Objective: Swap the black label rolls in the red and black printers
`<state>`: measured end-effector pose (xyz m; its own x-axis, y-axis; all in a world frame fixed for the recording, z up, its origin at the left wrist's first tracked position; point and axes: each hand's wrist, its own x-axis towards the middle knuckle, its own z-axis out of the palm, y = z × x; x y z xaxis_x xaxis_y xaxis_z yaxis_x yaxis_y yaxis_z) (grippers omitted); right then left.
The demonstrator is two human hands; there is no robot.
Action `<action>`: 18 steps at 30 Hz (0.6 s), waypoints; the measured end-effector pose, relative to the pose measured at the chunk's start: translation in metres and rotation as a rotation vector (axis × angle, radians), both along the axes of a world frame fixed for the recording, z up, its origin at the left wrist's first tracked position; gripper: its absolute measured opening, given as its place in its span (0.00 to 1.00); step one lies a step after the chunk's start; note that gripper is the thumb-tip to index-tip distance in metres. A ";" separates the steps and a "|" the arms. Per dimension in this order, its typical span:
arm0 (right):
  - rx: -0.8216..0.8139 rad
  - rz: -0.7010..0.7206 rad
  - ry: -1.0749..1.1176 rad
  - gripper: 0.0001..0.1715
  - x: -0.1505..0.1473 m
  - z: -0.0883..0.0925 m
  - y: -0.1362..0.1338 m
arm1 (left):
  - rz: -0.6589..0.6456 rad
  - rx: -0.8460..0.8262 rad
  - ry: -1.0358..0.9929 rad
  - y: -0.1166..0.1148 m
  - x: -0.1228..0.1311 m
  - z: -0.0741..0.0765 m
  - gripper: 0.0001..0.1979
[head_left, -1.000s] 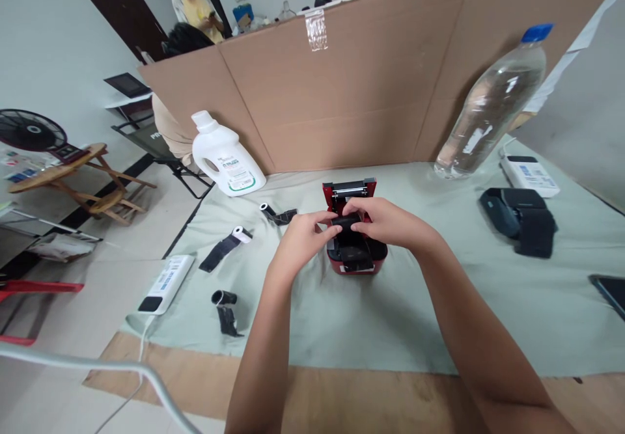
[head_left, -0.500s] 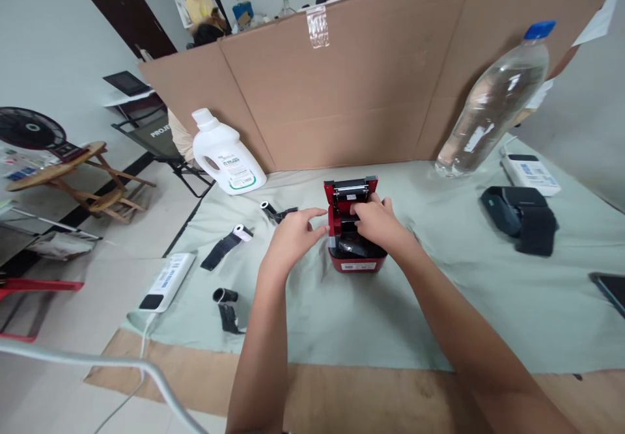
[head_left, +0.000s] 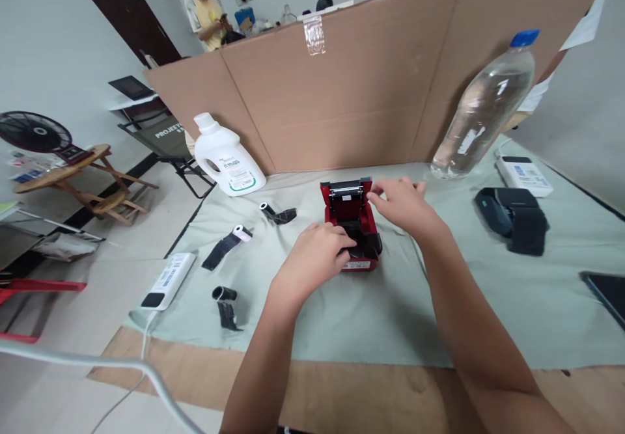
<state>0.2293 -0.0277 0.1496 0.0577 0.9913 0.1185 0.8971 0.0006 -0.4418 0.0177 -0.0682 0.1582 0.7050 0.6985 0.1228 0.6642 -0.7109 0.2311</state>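
A small red and black printer (head_left: 354, 265) sits on the cloth with its lid (head_left: 346, 205) raised, showing a dark inside. My left hand (head_left: 315, 255) lies over its front left side, fingers stretched into the opening; whether they touch anything inside is hard to see. At the right edge of the lid is my right hand (head_left: 403, 203), thumb and forefinger pinched on that edge, the other fingers curled. To the left lie a short roll with black film (head_left: 280, 216), a white-cored roll (head_left: 241, 232) with a black strip, and a black roll (head_left: 225, 294) with a torn end.
A cardboard screen (head_left: 342, 102) stands behind, with a white jug (head_left: 229, 161) and a large water bottle (head_left: 488, 108) before it. White power strips (head_left: 168, 281) lie at both sides. A black device (head_left: 512, 216) and a dark tablet-like edge (head_left: 605, 294) are at right. A person stands beyond the screen.
My right hand has come out of the printer and moved to the lid's right edge. My left hand has shifted right and down, over the printer's front opening.
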 end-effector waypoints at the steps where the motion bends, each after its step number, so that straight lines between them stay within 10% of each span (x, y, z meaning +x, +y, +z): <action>1: 0.046 -0.047 0.056 0.19 0.001 -0.003 0.004 | -0.006 0.033 0.005 -0.003 0.000 -0.001 0.15; 12: -0.043 0.305 0.387 0.15 0.026 -0.011 0.017 | -0.008 0.594 -0.428 -0.022 -0.014 -0.110 0.20; 18: -0.282 0.436 0.242 0.36 0.030 -0.019 0.004 | -0.014 0.655 -0.526 -0.027 -0.017 -0.125 0.26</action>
